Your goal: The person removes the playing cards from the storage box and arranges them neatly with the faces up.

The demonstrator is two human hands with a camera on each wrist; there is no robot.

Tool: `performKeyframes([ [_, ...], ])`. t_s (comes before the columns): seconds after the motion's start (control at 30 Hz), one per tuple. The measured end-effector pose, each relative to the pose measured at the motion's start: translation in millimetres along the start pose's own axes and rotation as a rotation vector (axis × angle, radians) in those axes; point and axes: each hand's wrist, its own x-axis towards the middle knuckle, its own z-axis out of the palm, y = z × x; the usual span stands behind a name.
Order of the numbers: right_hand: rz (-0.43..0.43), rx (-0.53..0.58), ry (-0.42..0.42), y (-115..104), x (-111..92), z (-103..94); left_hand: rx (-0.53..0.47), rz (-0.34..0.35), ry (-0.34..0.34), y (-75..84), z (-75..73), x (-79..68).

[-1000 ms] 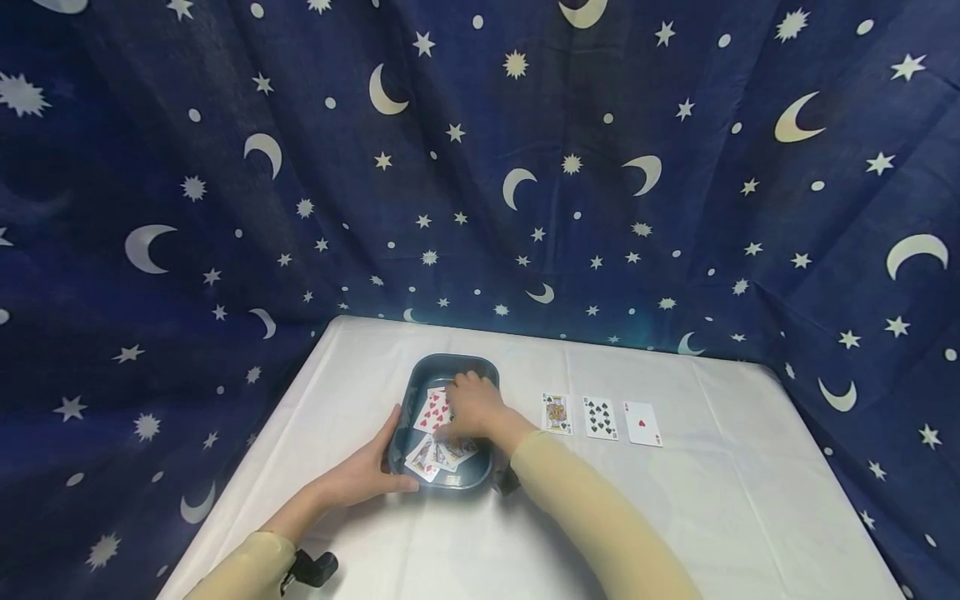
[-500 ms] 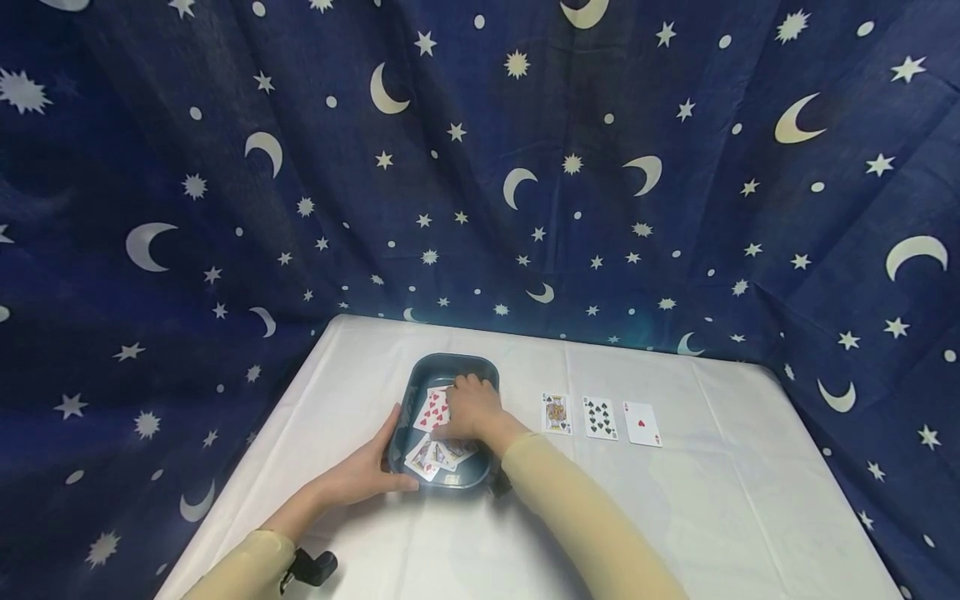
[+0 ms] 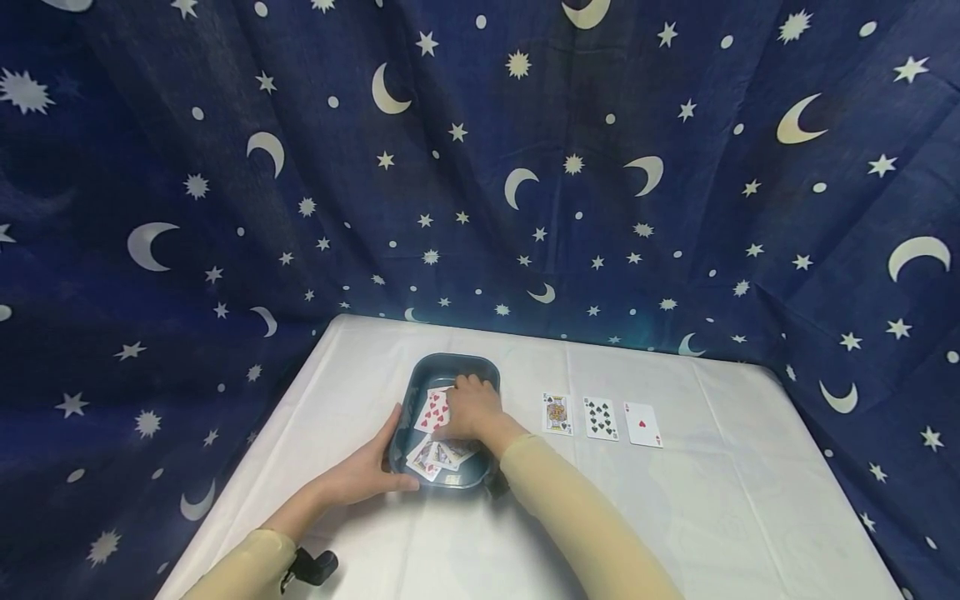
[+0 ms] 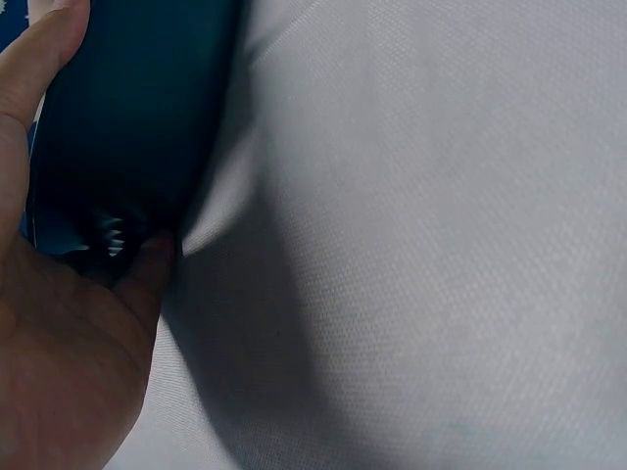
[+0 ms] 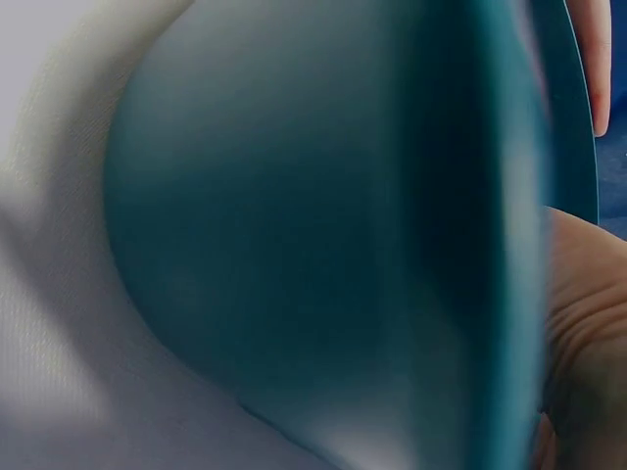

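A dark teal tray [image 3: 442, 360] with rounded corners stands on the white-covered table. Inside it lie a playing card with several red hearts [image 3: 432, 412] and overlapping face cards [image 3: 426, 461]. My left hand [image 3: 363, 473] holds the tray's near left corner, thumb along the near side and fingers along the left wall. In the left wrist view the thumb and a finger span the tray's outer wall [image 4: 137, 98]. My right hand [image 3: 472, 410] reaches into the tray over the cards, fingers bent downward. Its fingertips are hidden, and I cannot tell whether they pinch a card.
To the right of the tray, three face-up cards lie in a row: a king [image 3: 557, 414], a spade number card [image 3: 601, 419] and an ace of hearts [image 3: 642, 425]. A dark blue curtain [image 3: 480, 167] with moons and stars hangs behind the table [image 3: 720, 500].
My right hand has shifted very slightly left within the tray, its forearm swinging a little left too. The left hand, the tray and the row of cards stay in place.
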Motion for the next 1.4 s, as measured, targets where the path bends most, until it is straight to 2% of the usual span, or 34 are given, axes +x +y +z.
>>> performKeyframes([
  [0.1, -0.002, 0.005, 0.004, 0.5, -0.3, -0.7, 0.008, -0.003, -0.004, -3.4, 0.6, 1.8],
  [0.33, 0.004, 0.037, -0.007, 1.6, -1.1, -3.2, 0.032, 0.005, 0.015, -28.3, 6.1, 13.3],
  [0.43, 0.004, 0.056, -0.012, 1.5, -1.2, -3.5, 0.036, 0.001, 0.01, -34.4, 6.7, 16.0],
  [1.0, 0.022, 0.135, -0.021, -1.3, -3.6, -10.5, 0.049, 0.005, 0.038, -34.7, 8.7, 15.7],
  [1.4, 0.025, 0.119, -0.029, -0.8, 0.3, -5.5, 0.041, -0.004, 0.022, -34.6, 6.2, 15.6],
])
